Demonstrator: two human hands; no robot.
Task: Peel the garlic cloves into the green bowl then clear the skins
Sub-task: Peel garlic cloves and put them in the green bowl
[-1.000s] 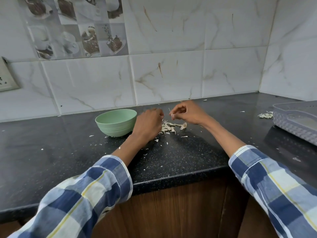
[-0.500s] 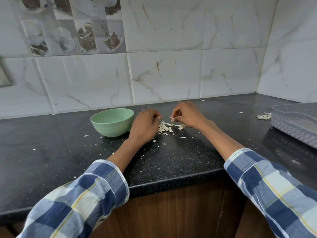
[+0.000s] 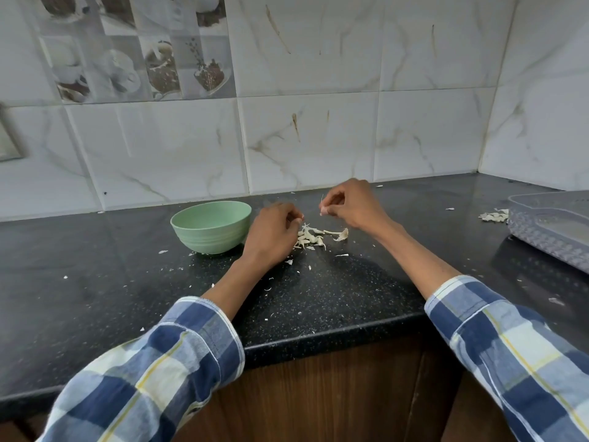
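Peeling looks mid-way: right hand (image 3: pixel 352 205) pinches a strip of skin (image 3: pixel 322 199), left hand (image 3: pixel 274 232) is curled, contents hidden. Skin pile (image 3: pixel 314 236) sits on the counter (image 3: pixel 350 291) beside the green bowl (image 3: pixel 211 226); clearing isn't started.

2 forearms in rolled blue plaid sleeves reach forward side by side. The left hand (image 3: pixel 271 232) is curled knuckles-up, fingertips tucked. Just beside it and slightly higher, the right hand (image 3: pixel 350 204) pinches something small between thumb and fingertips.
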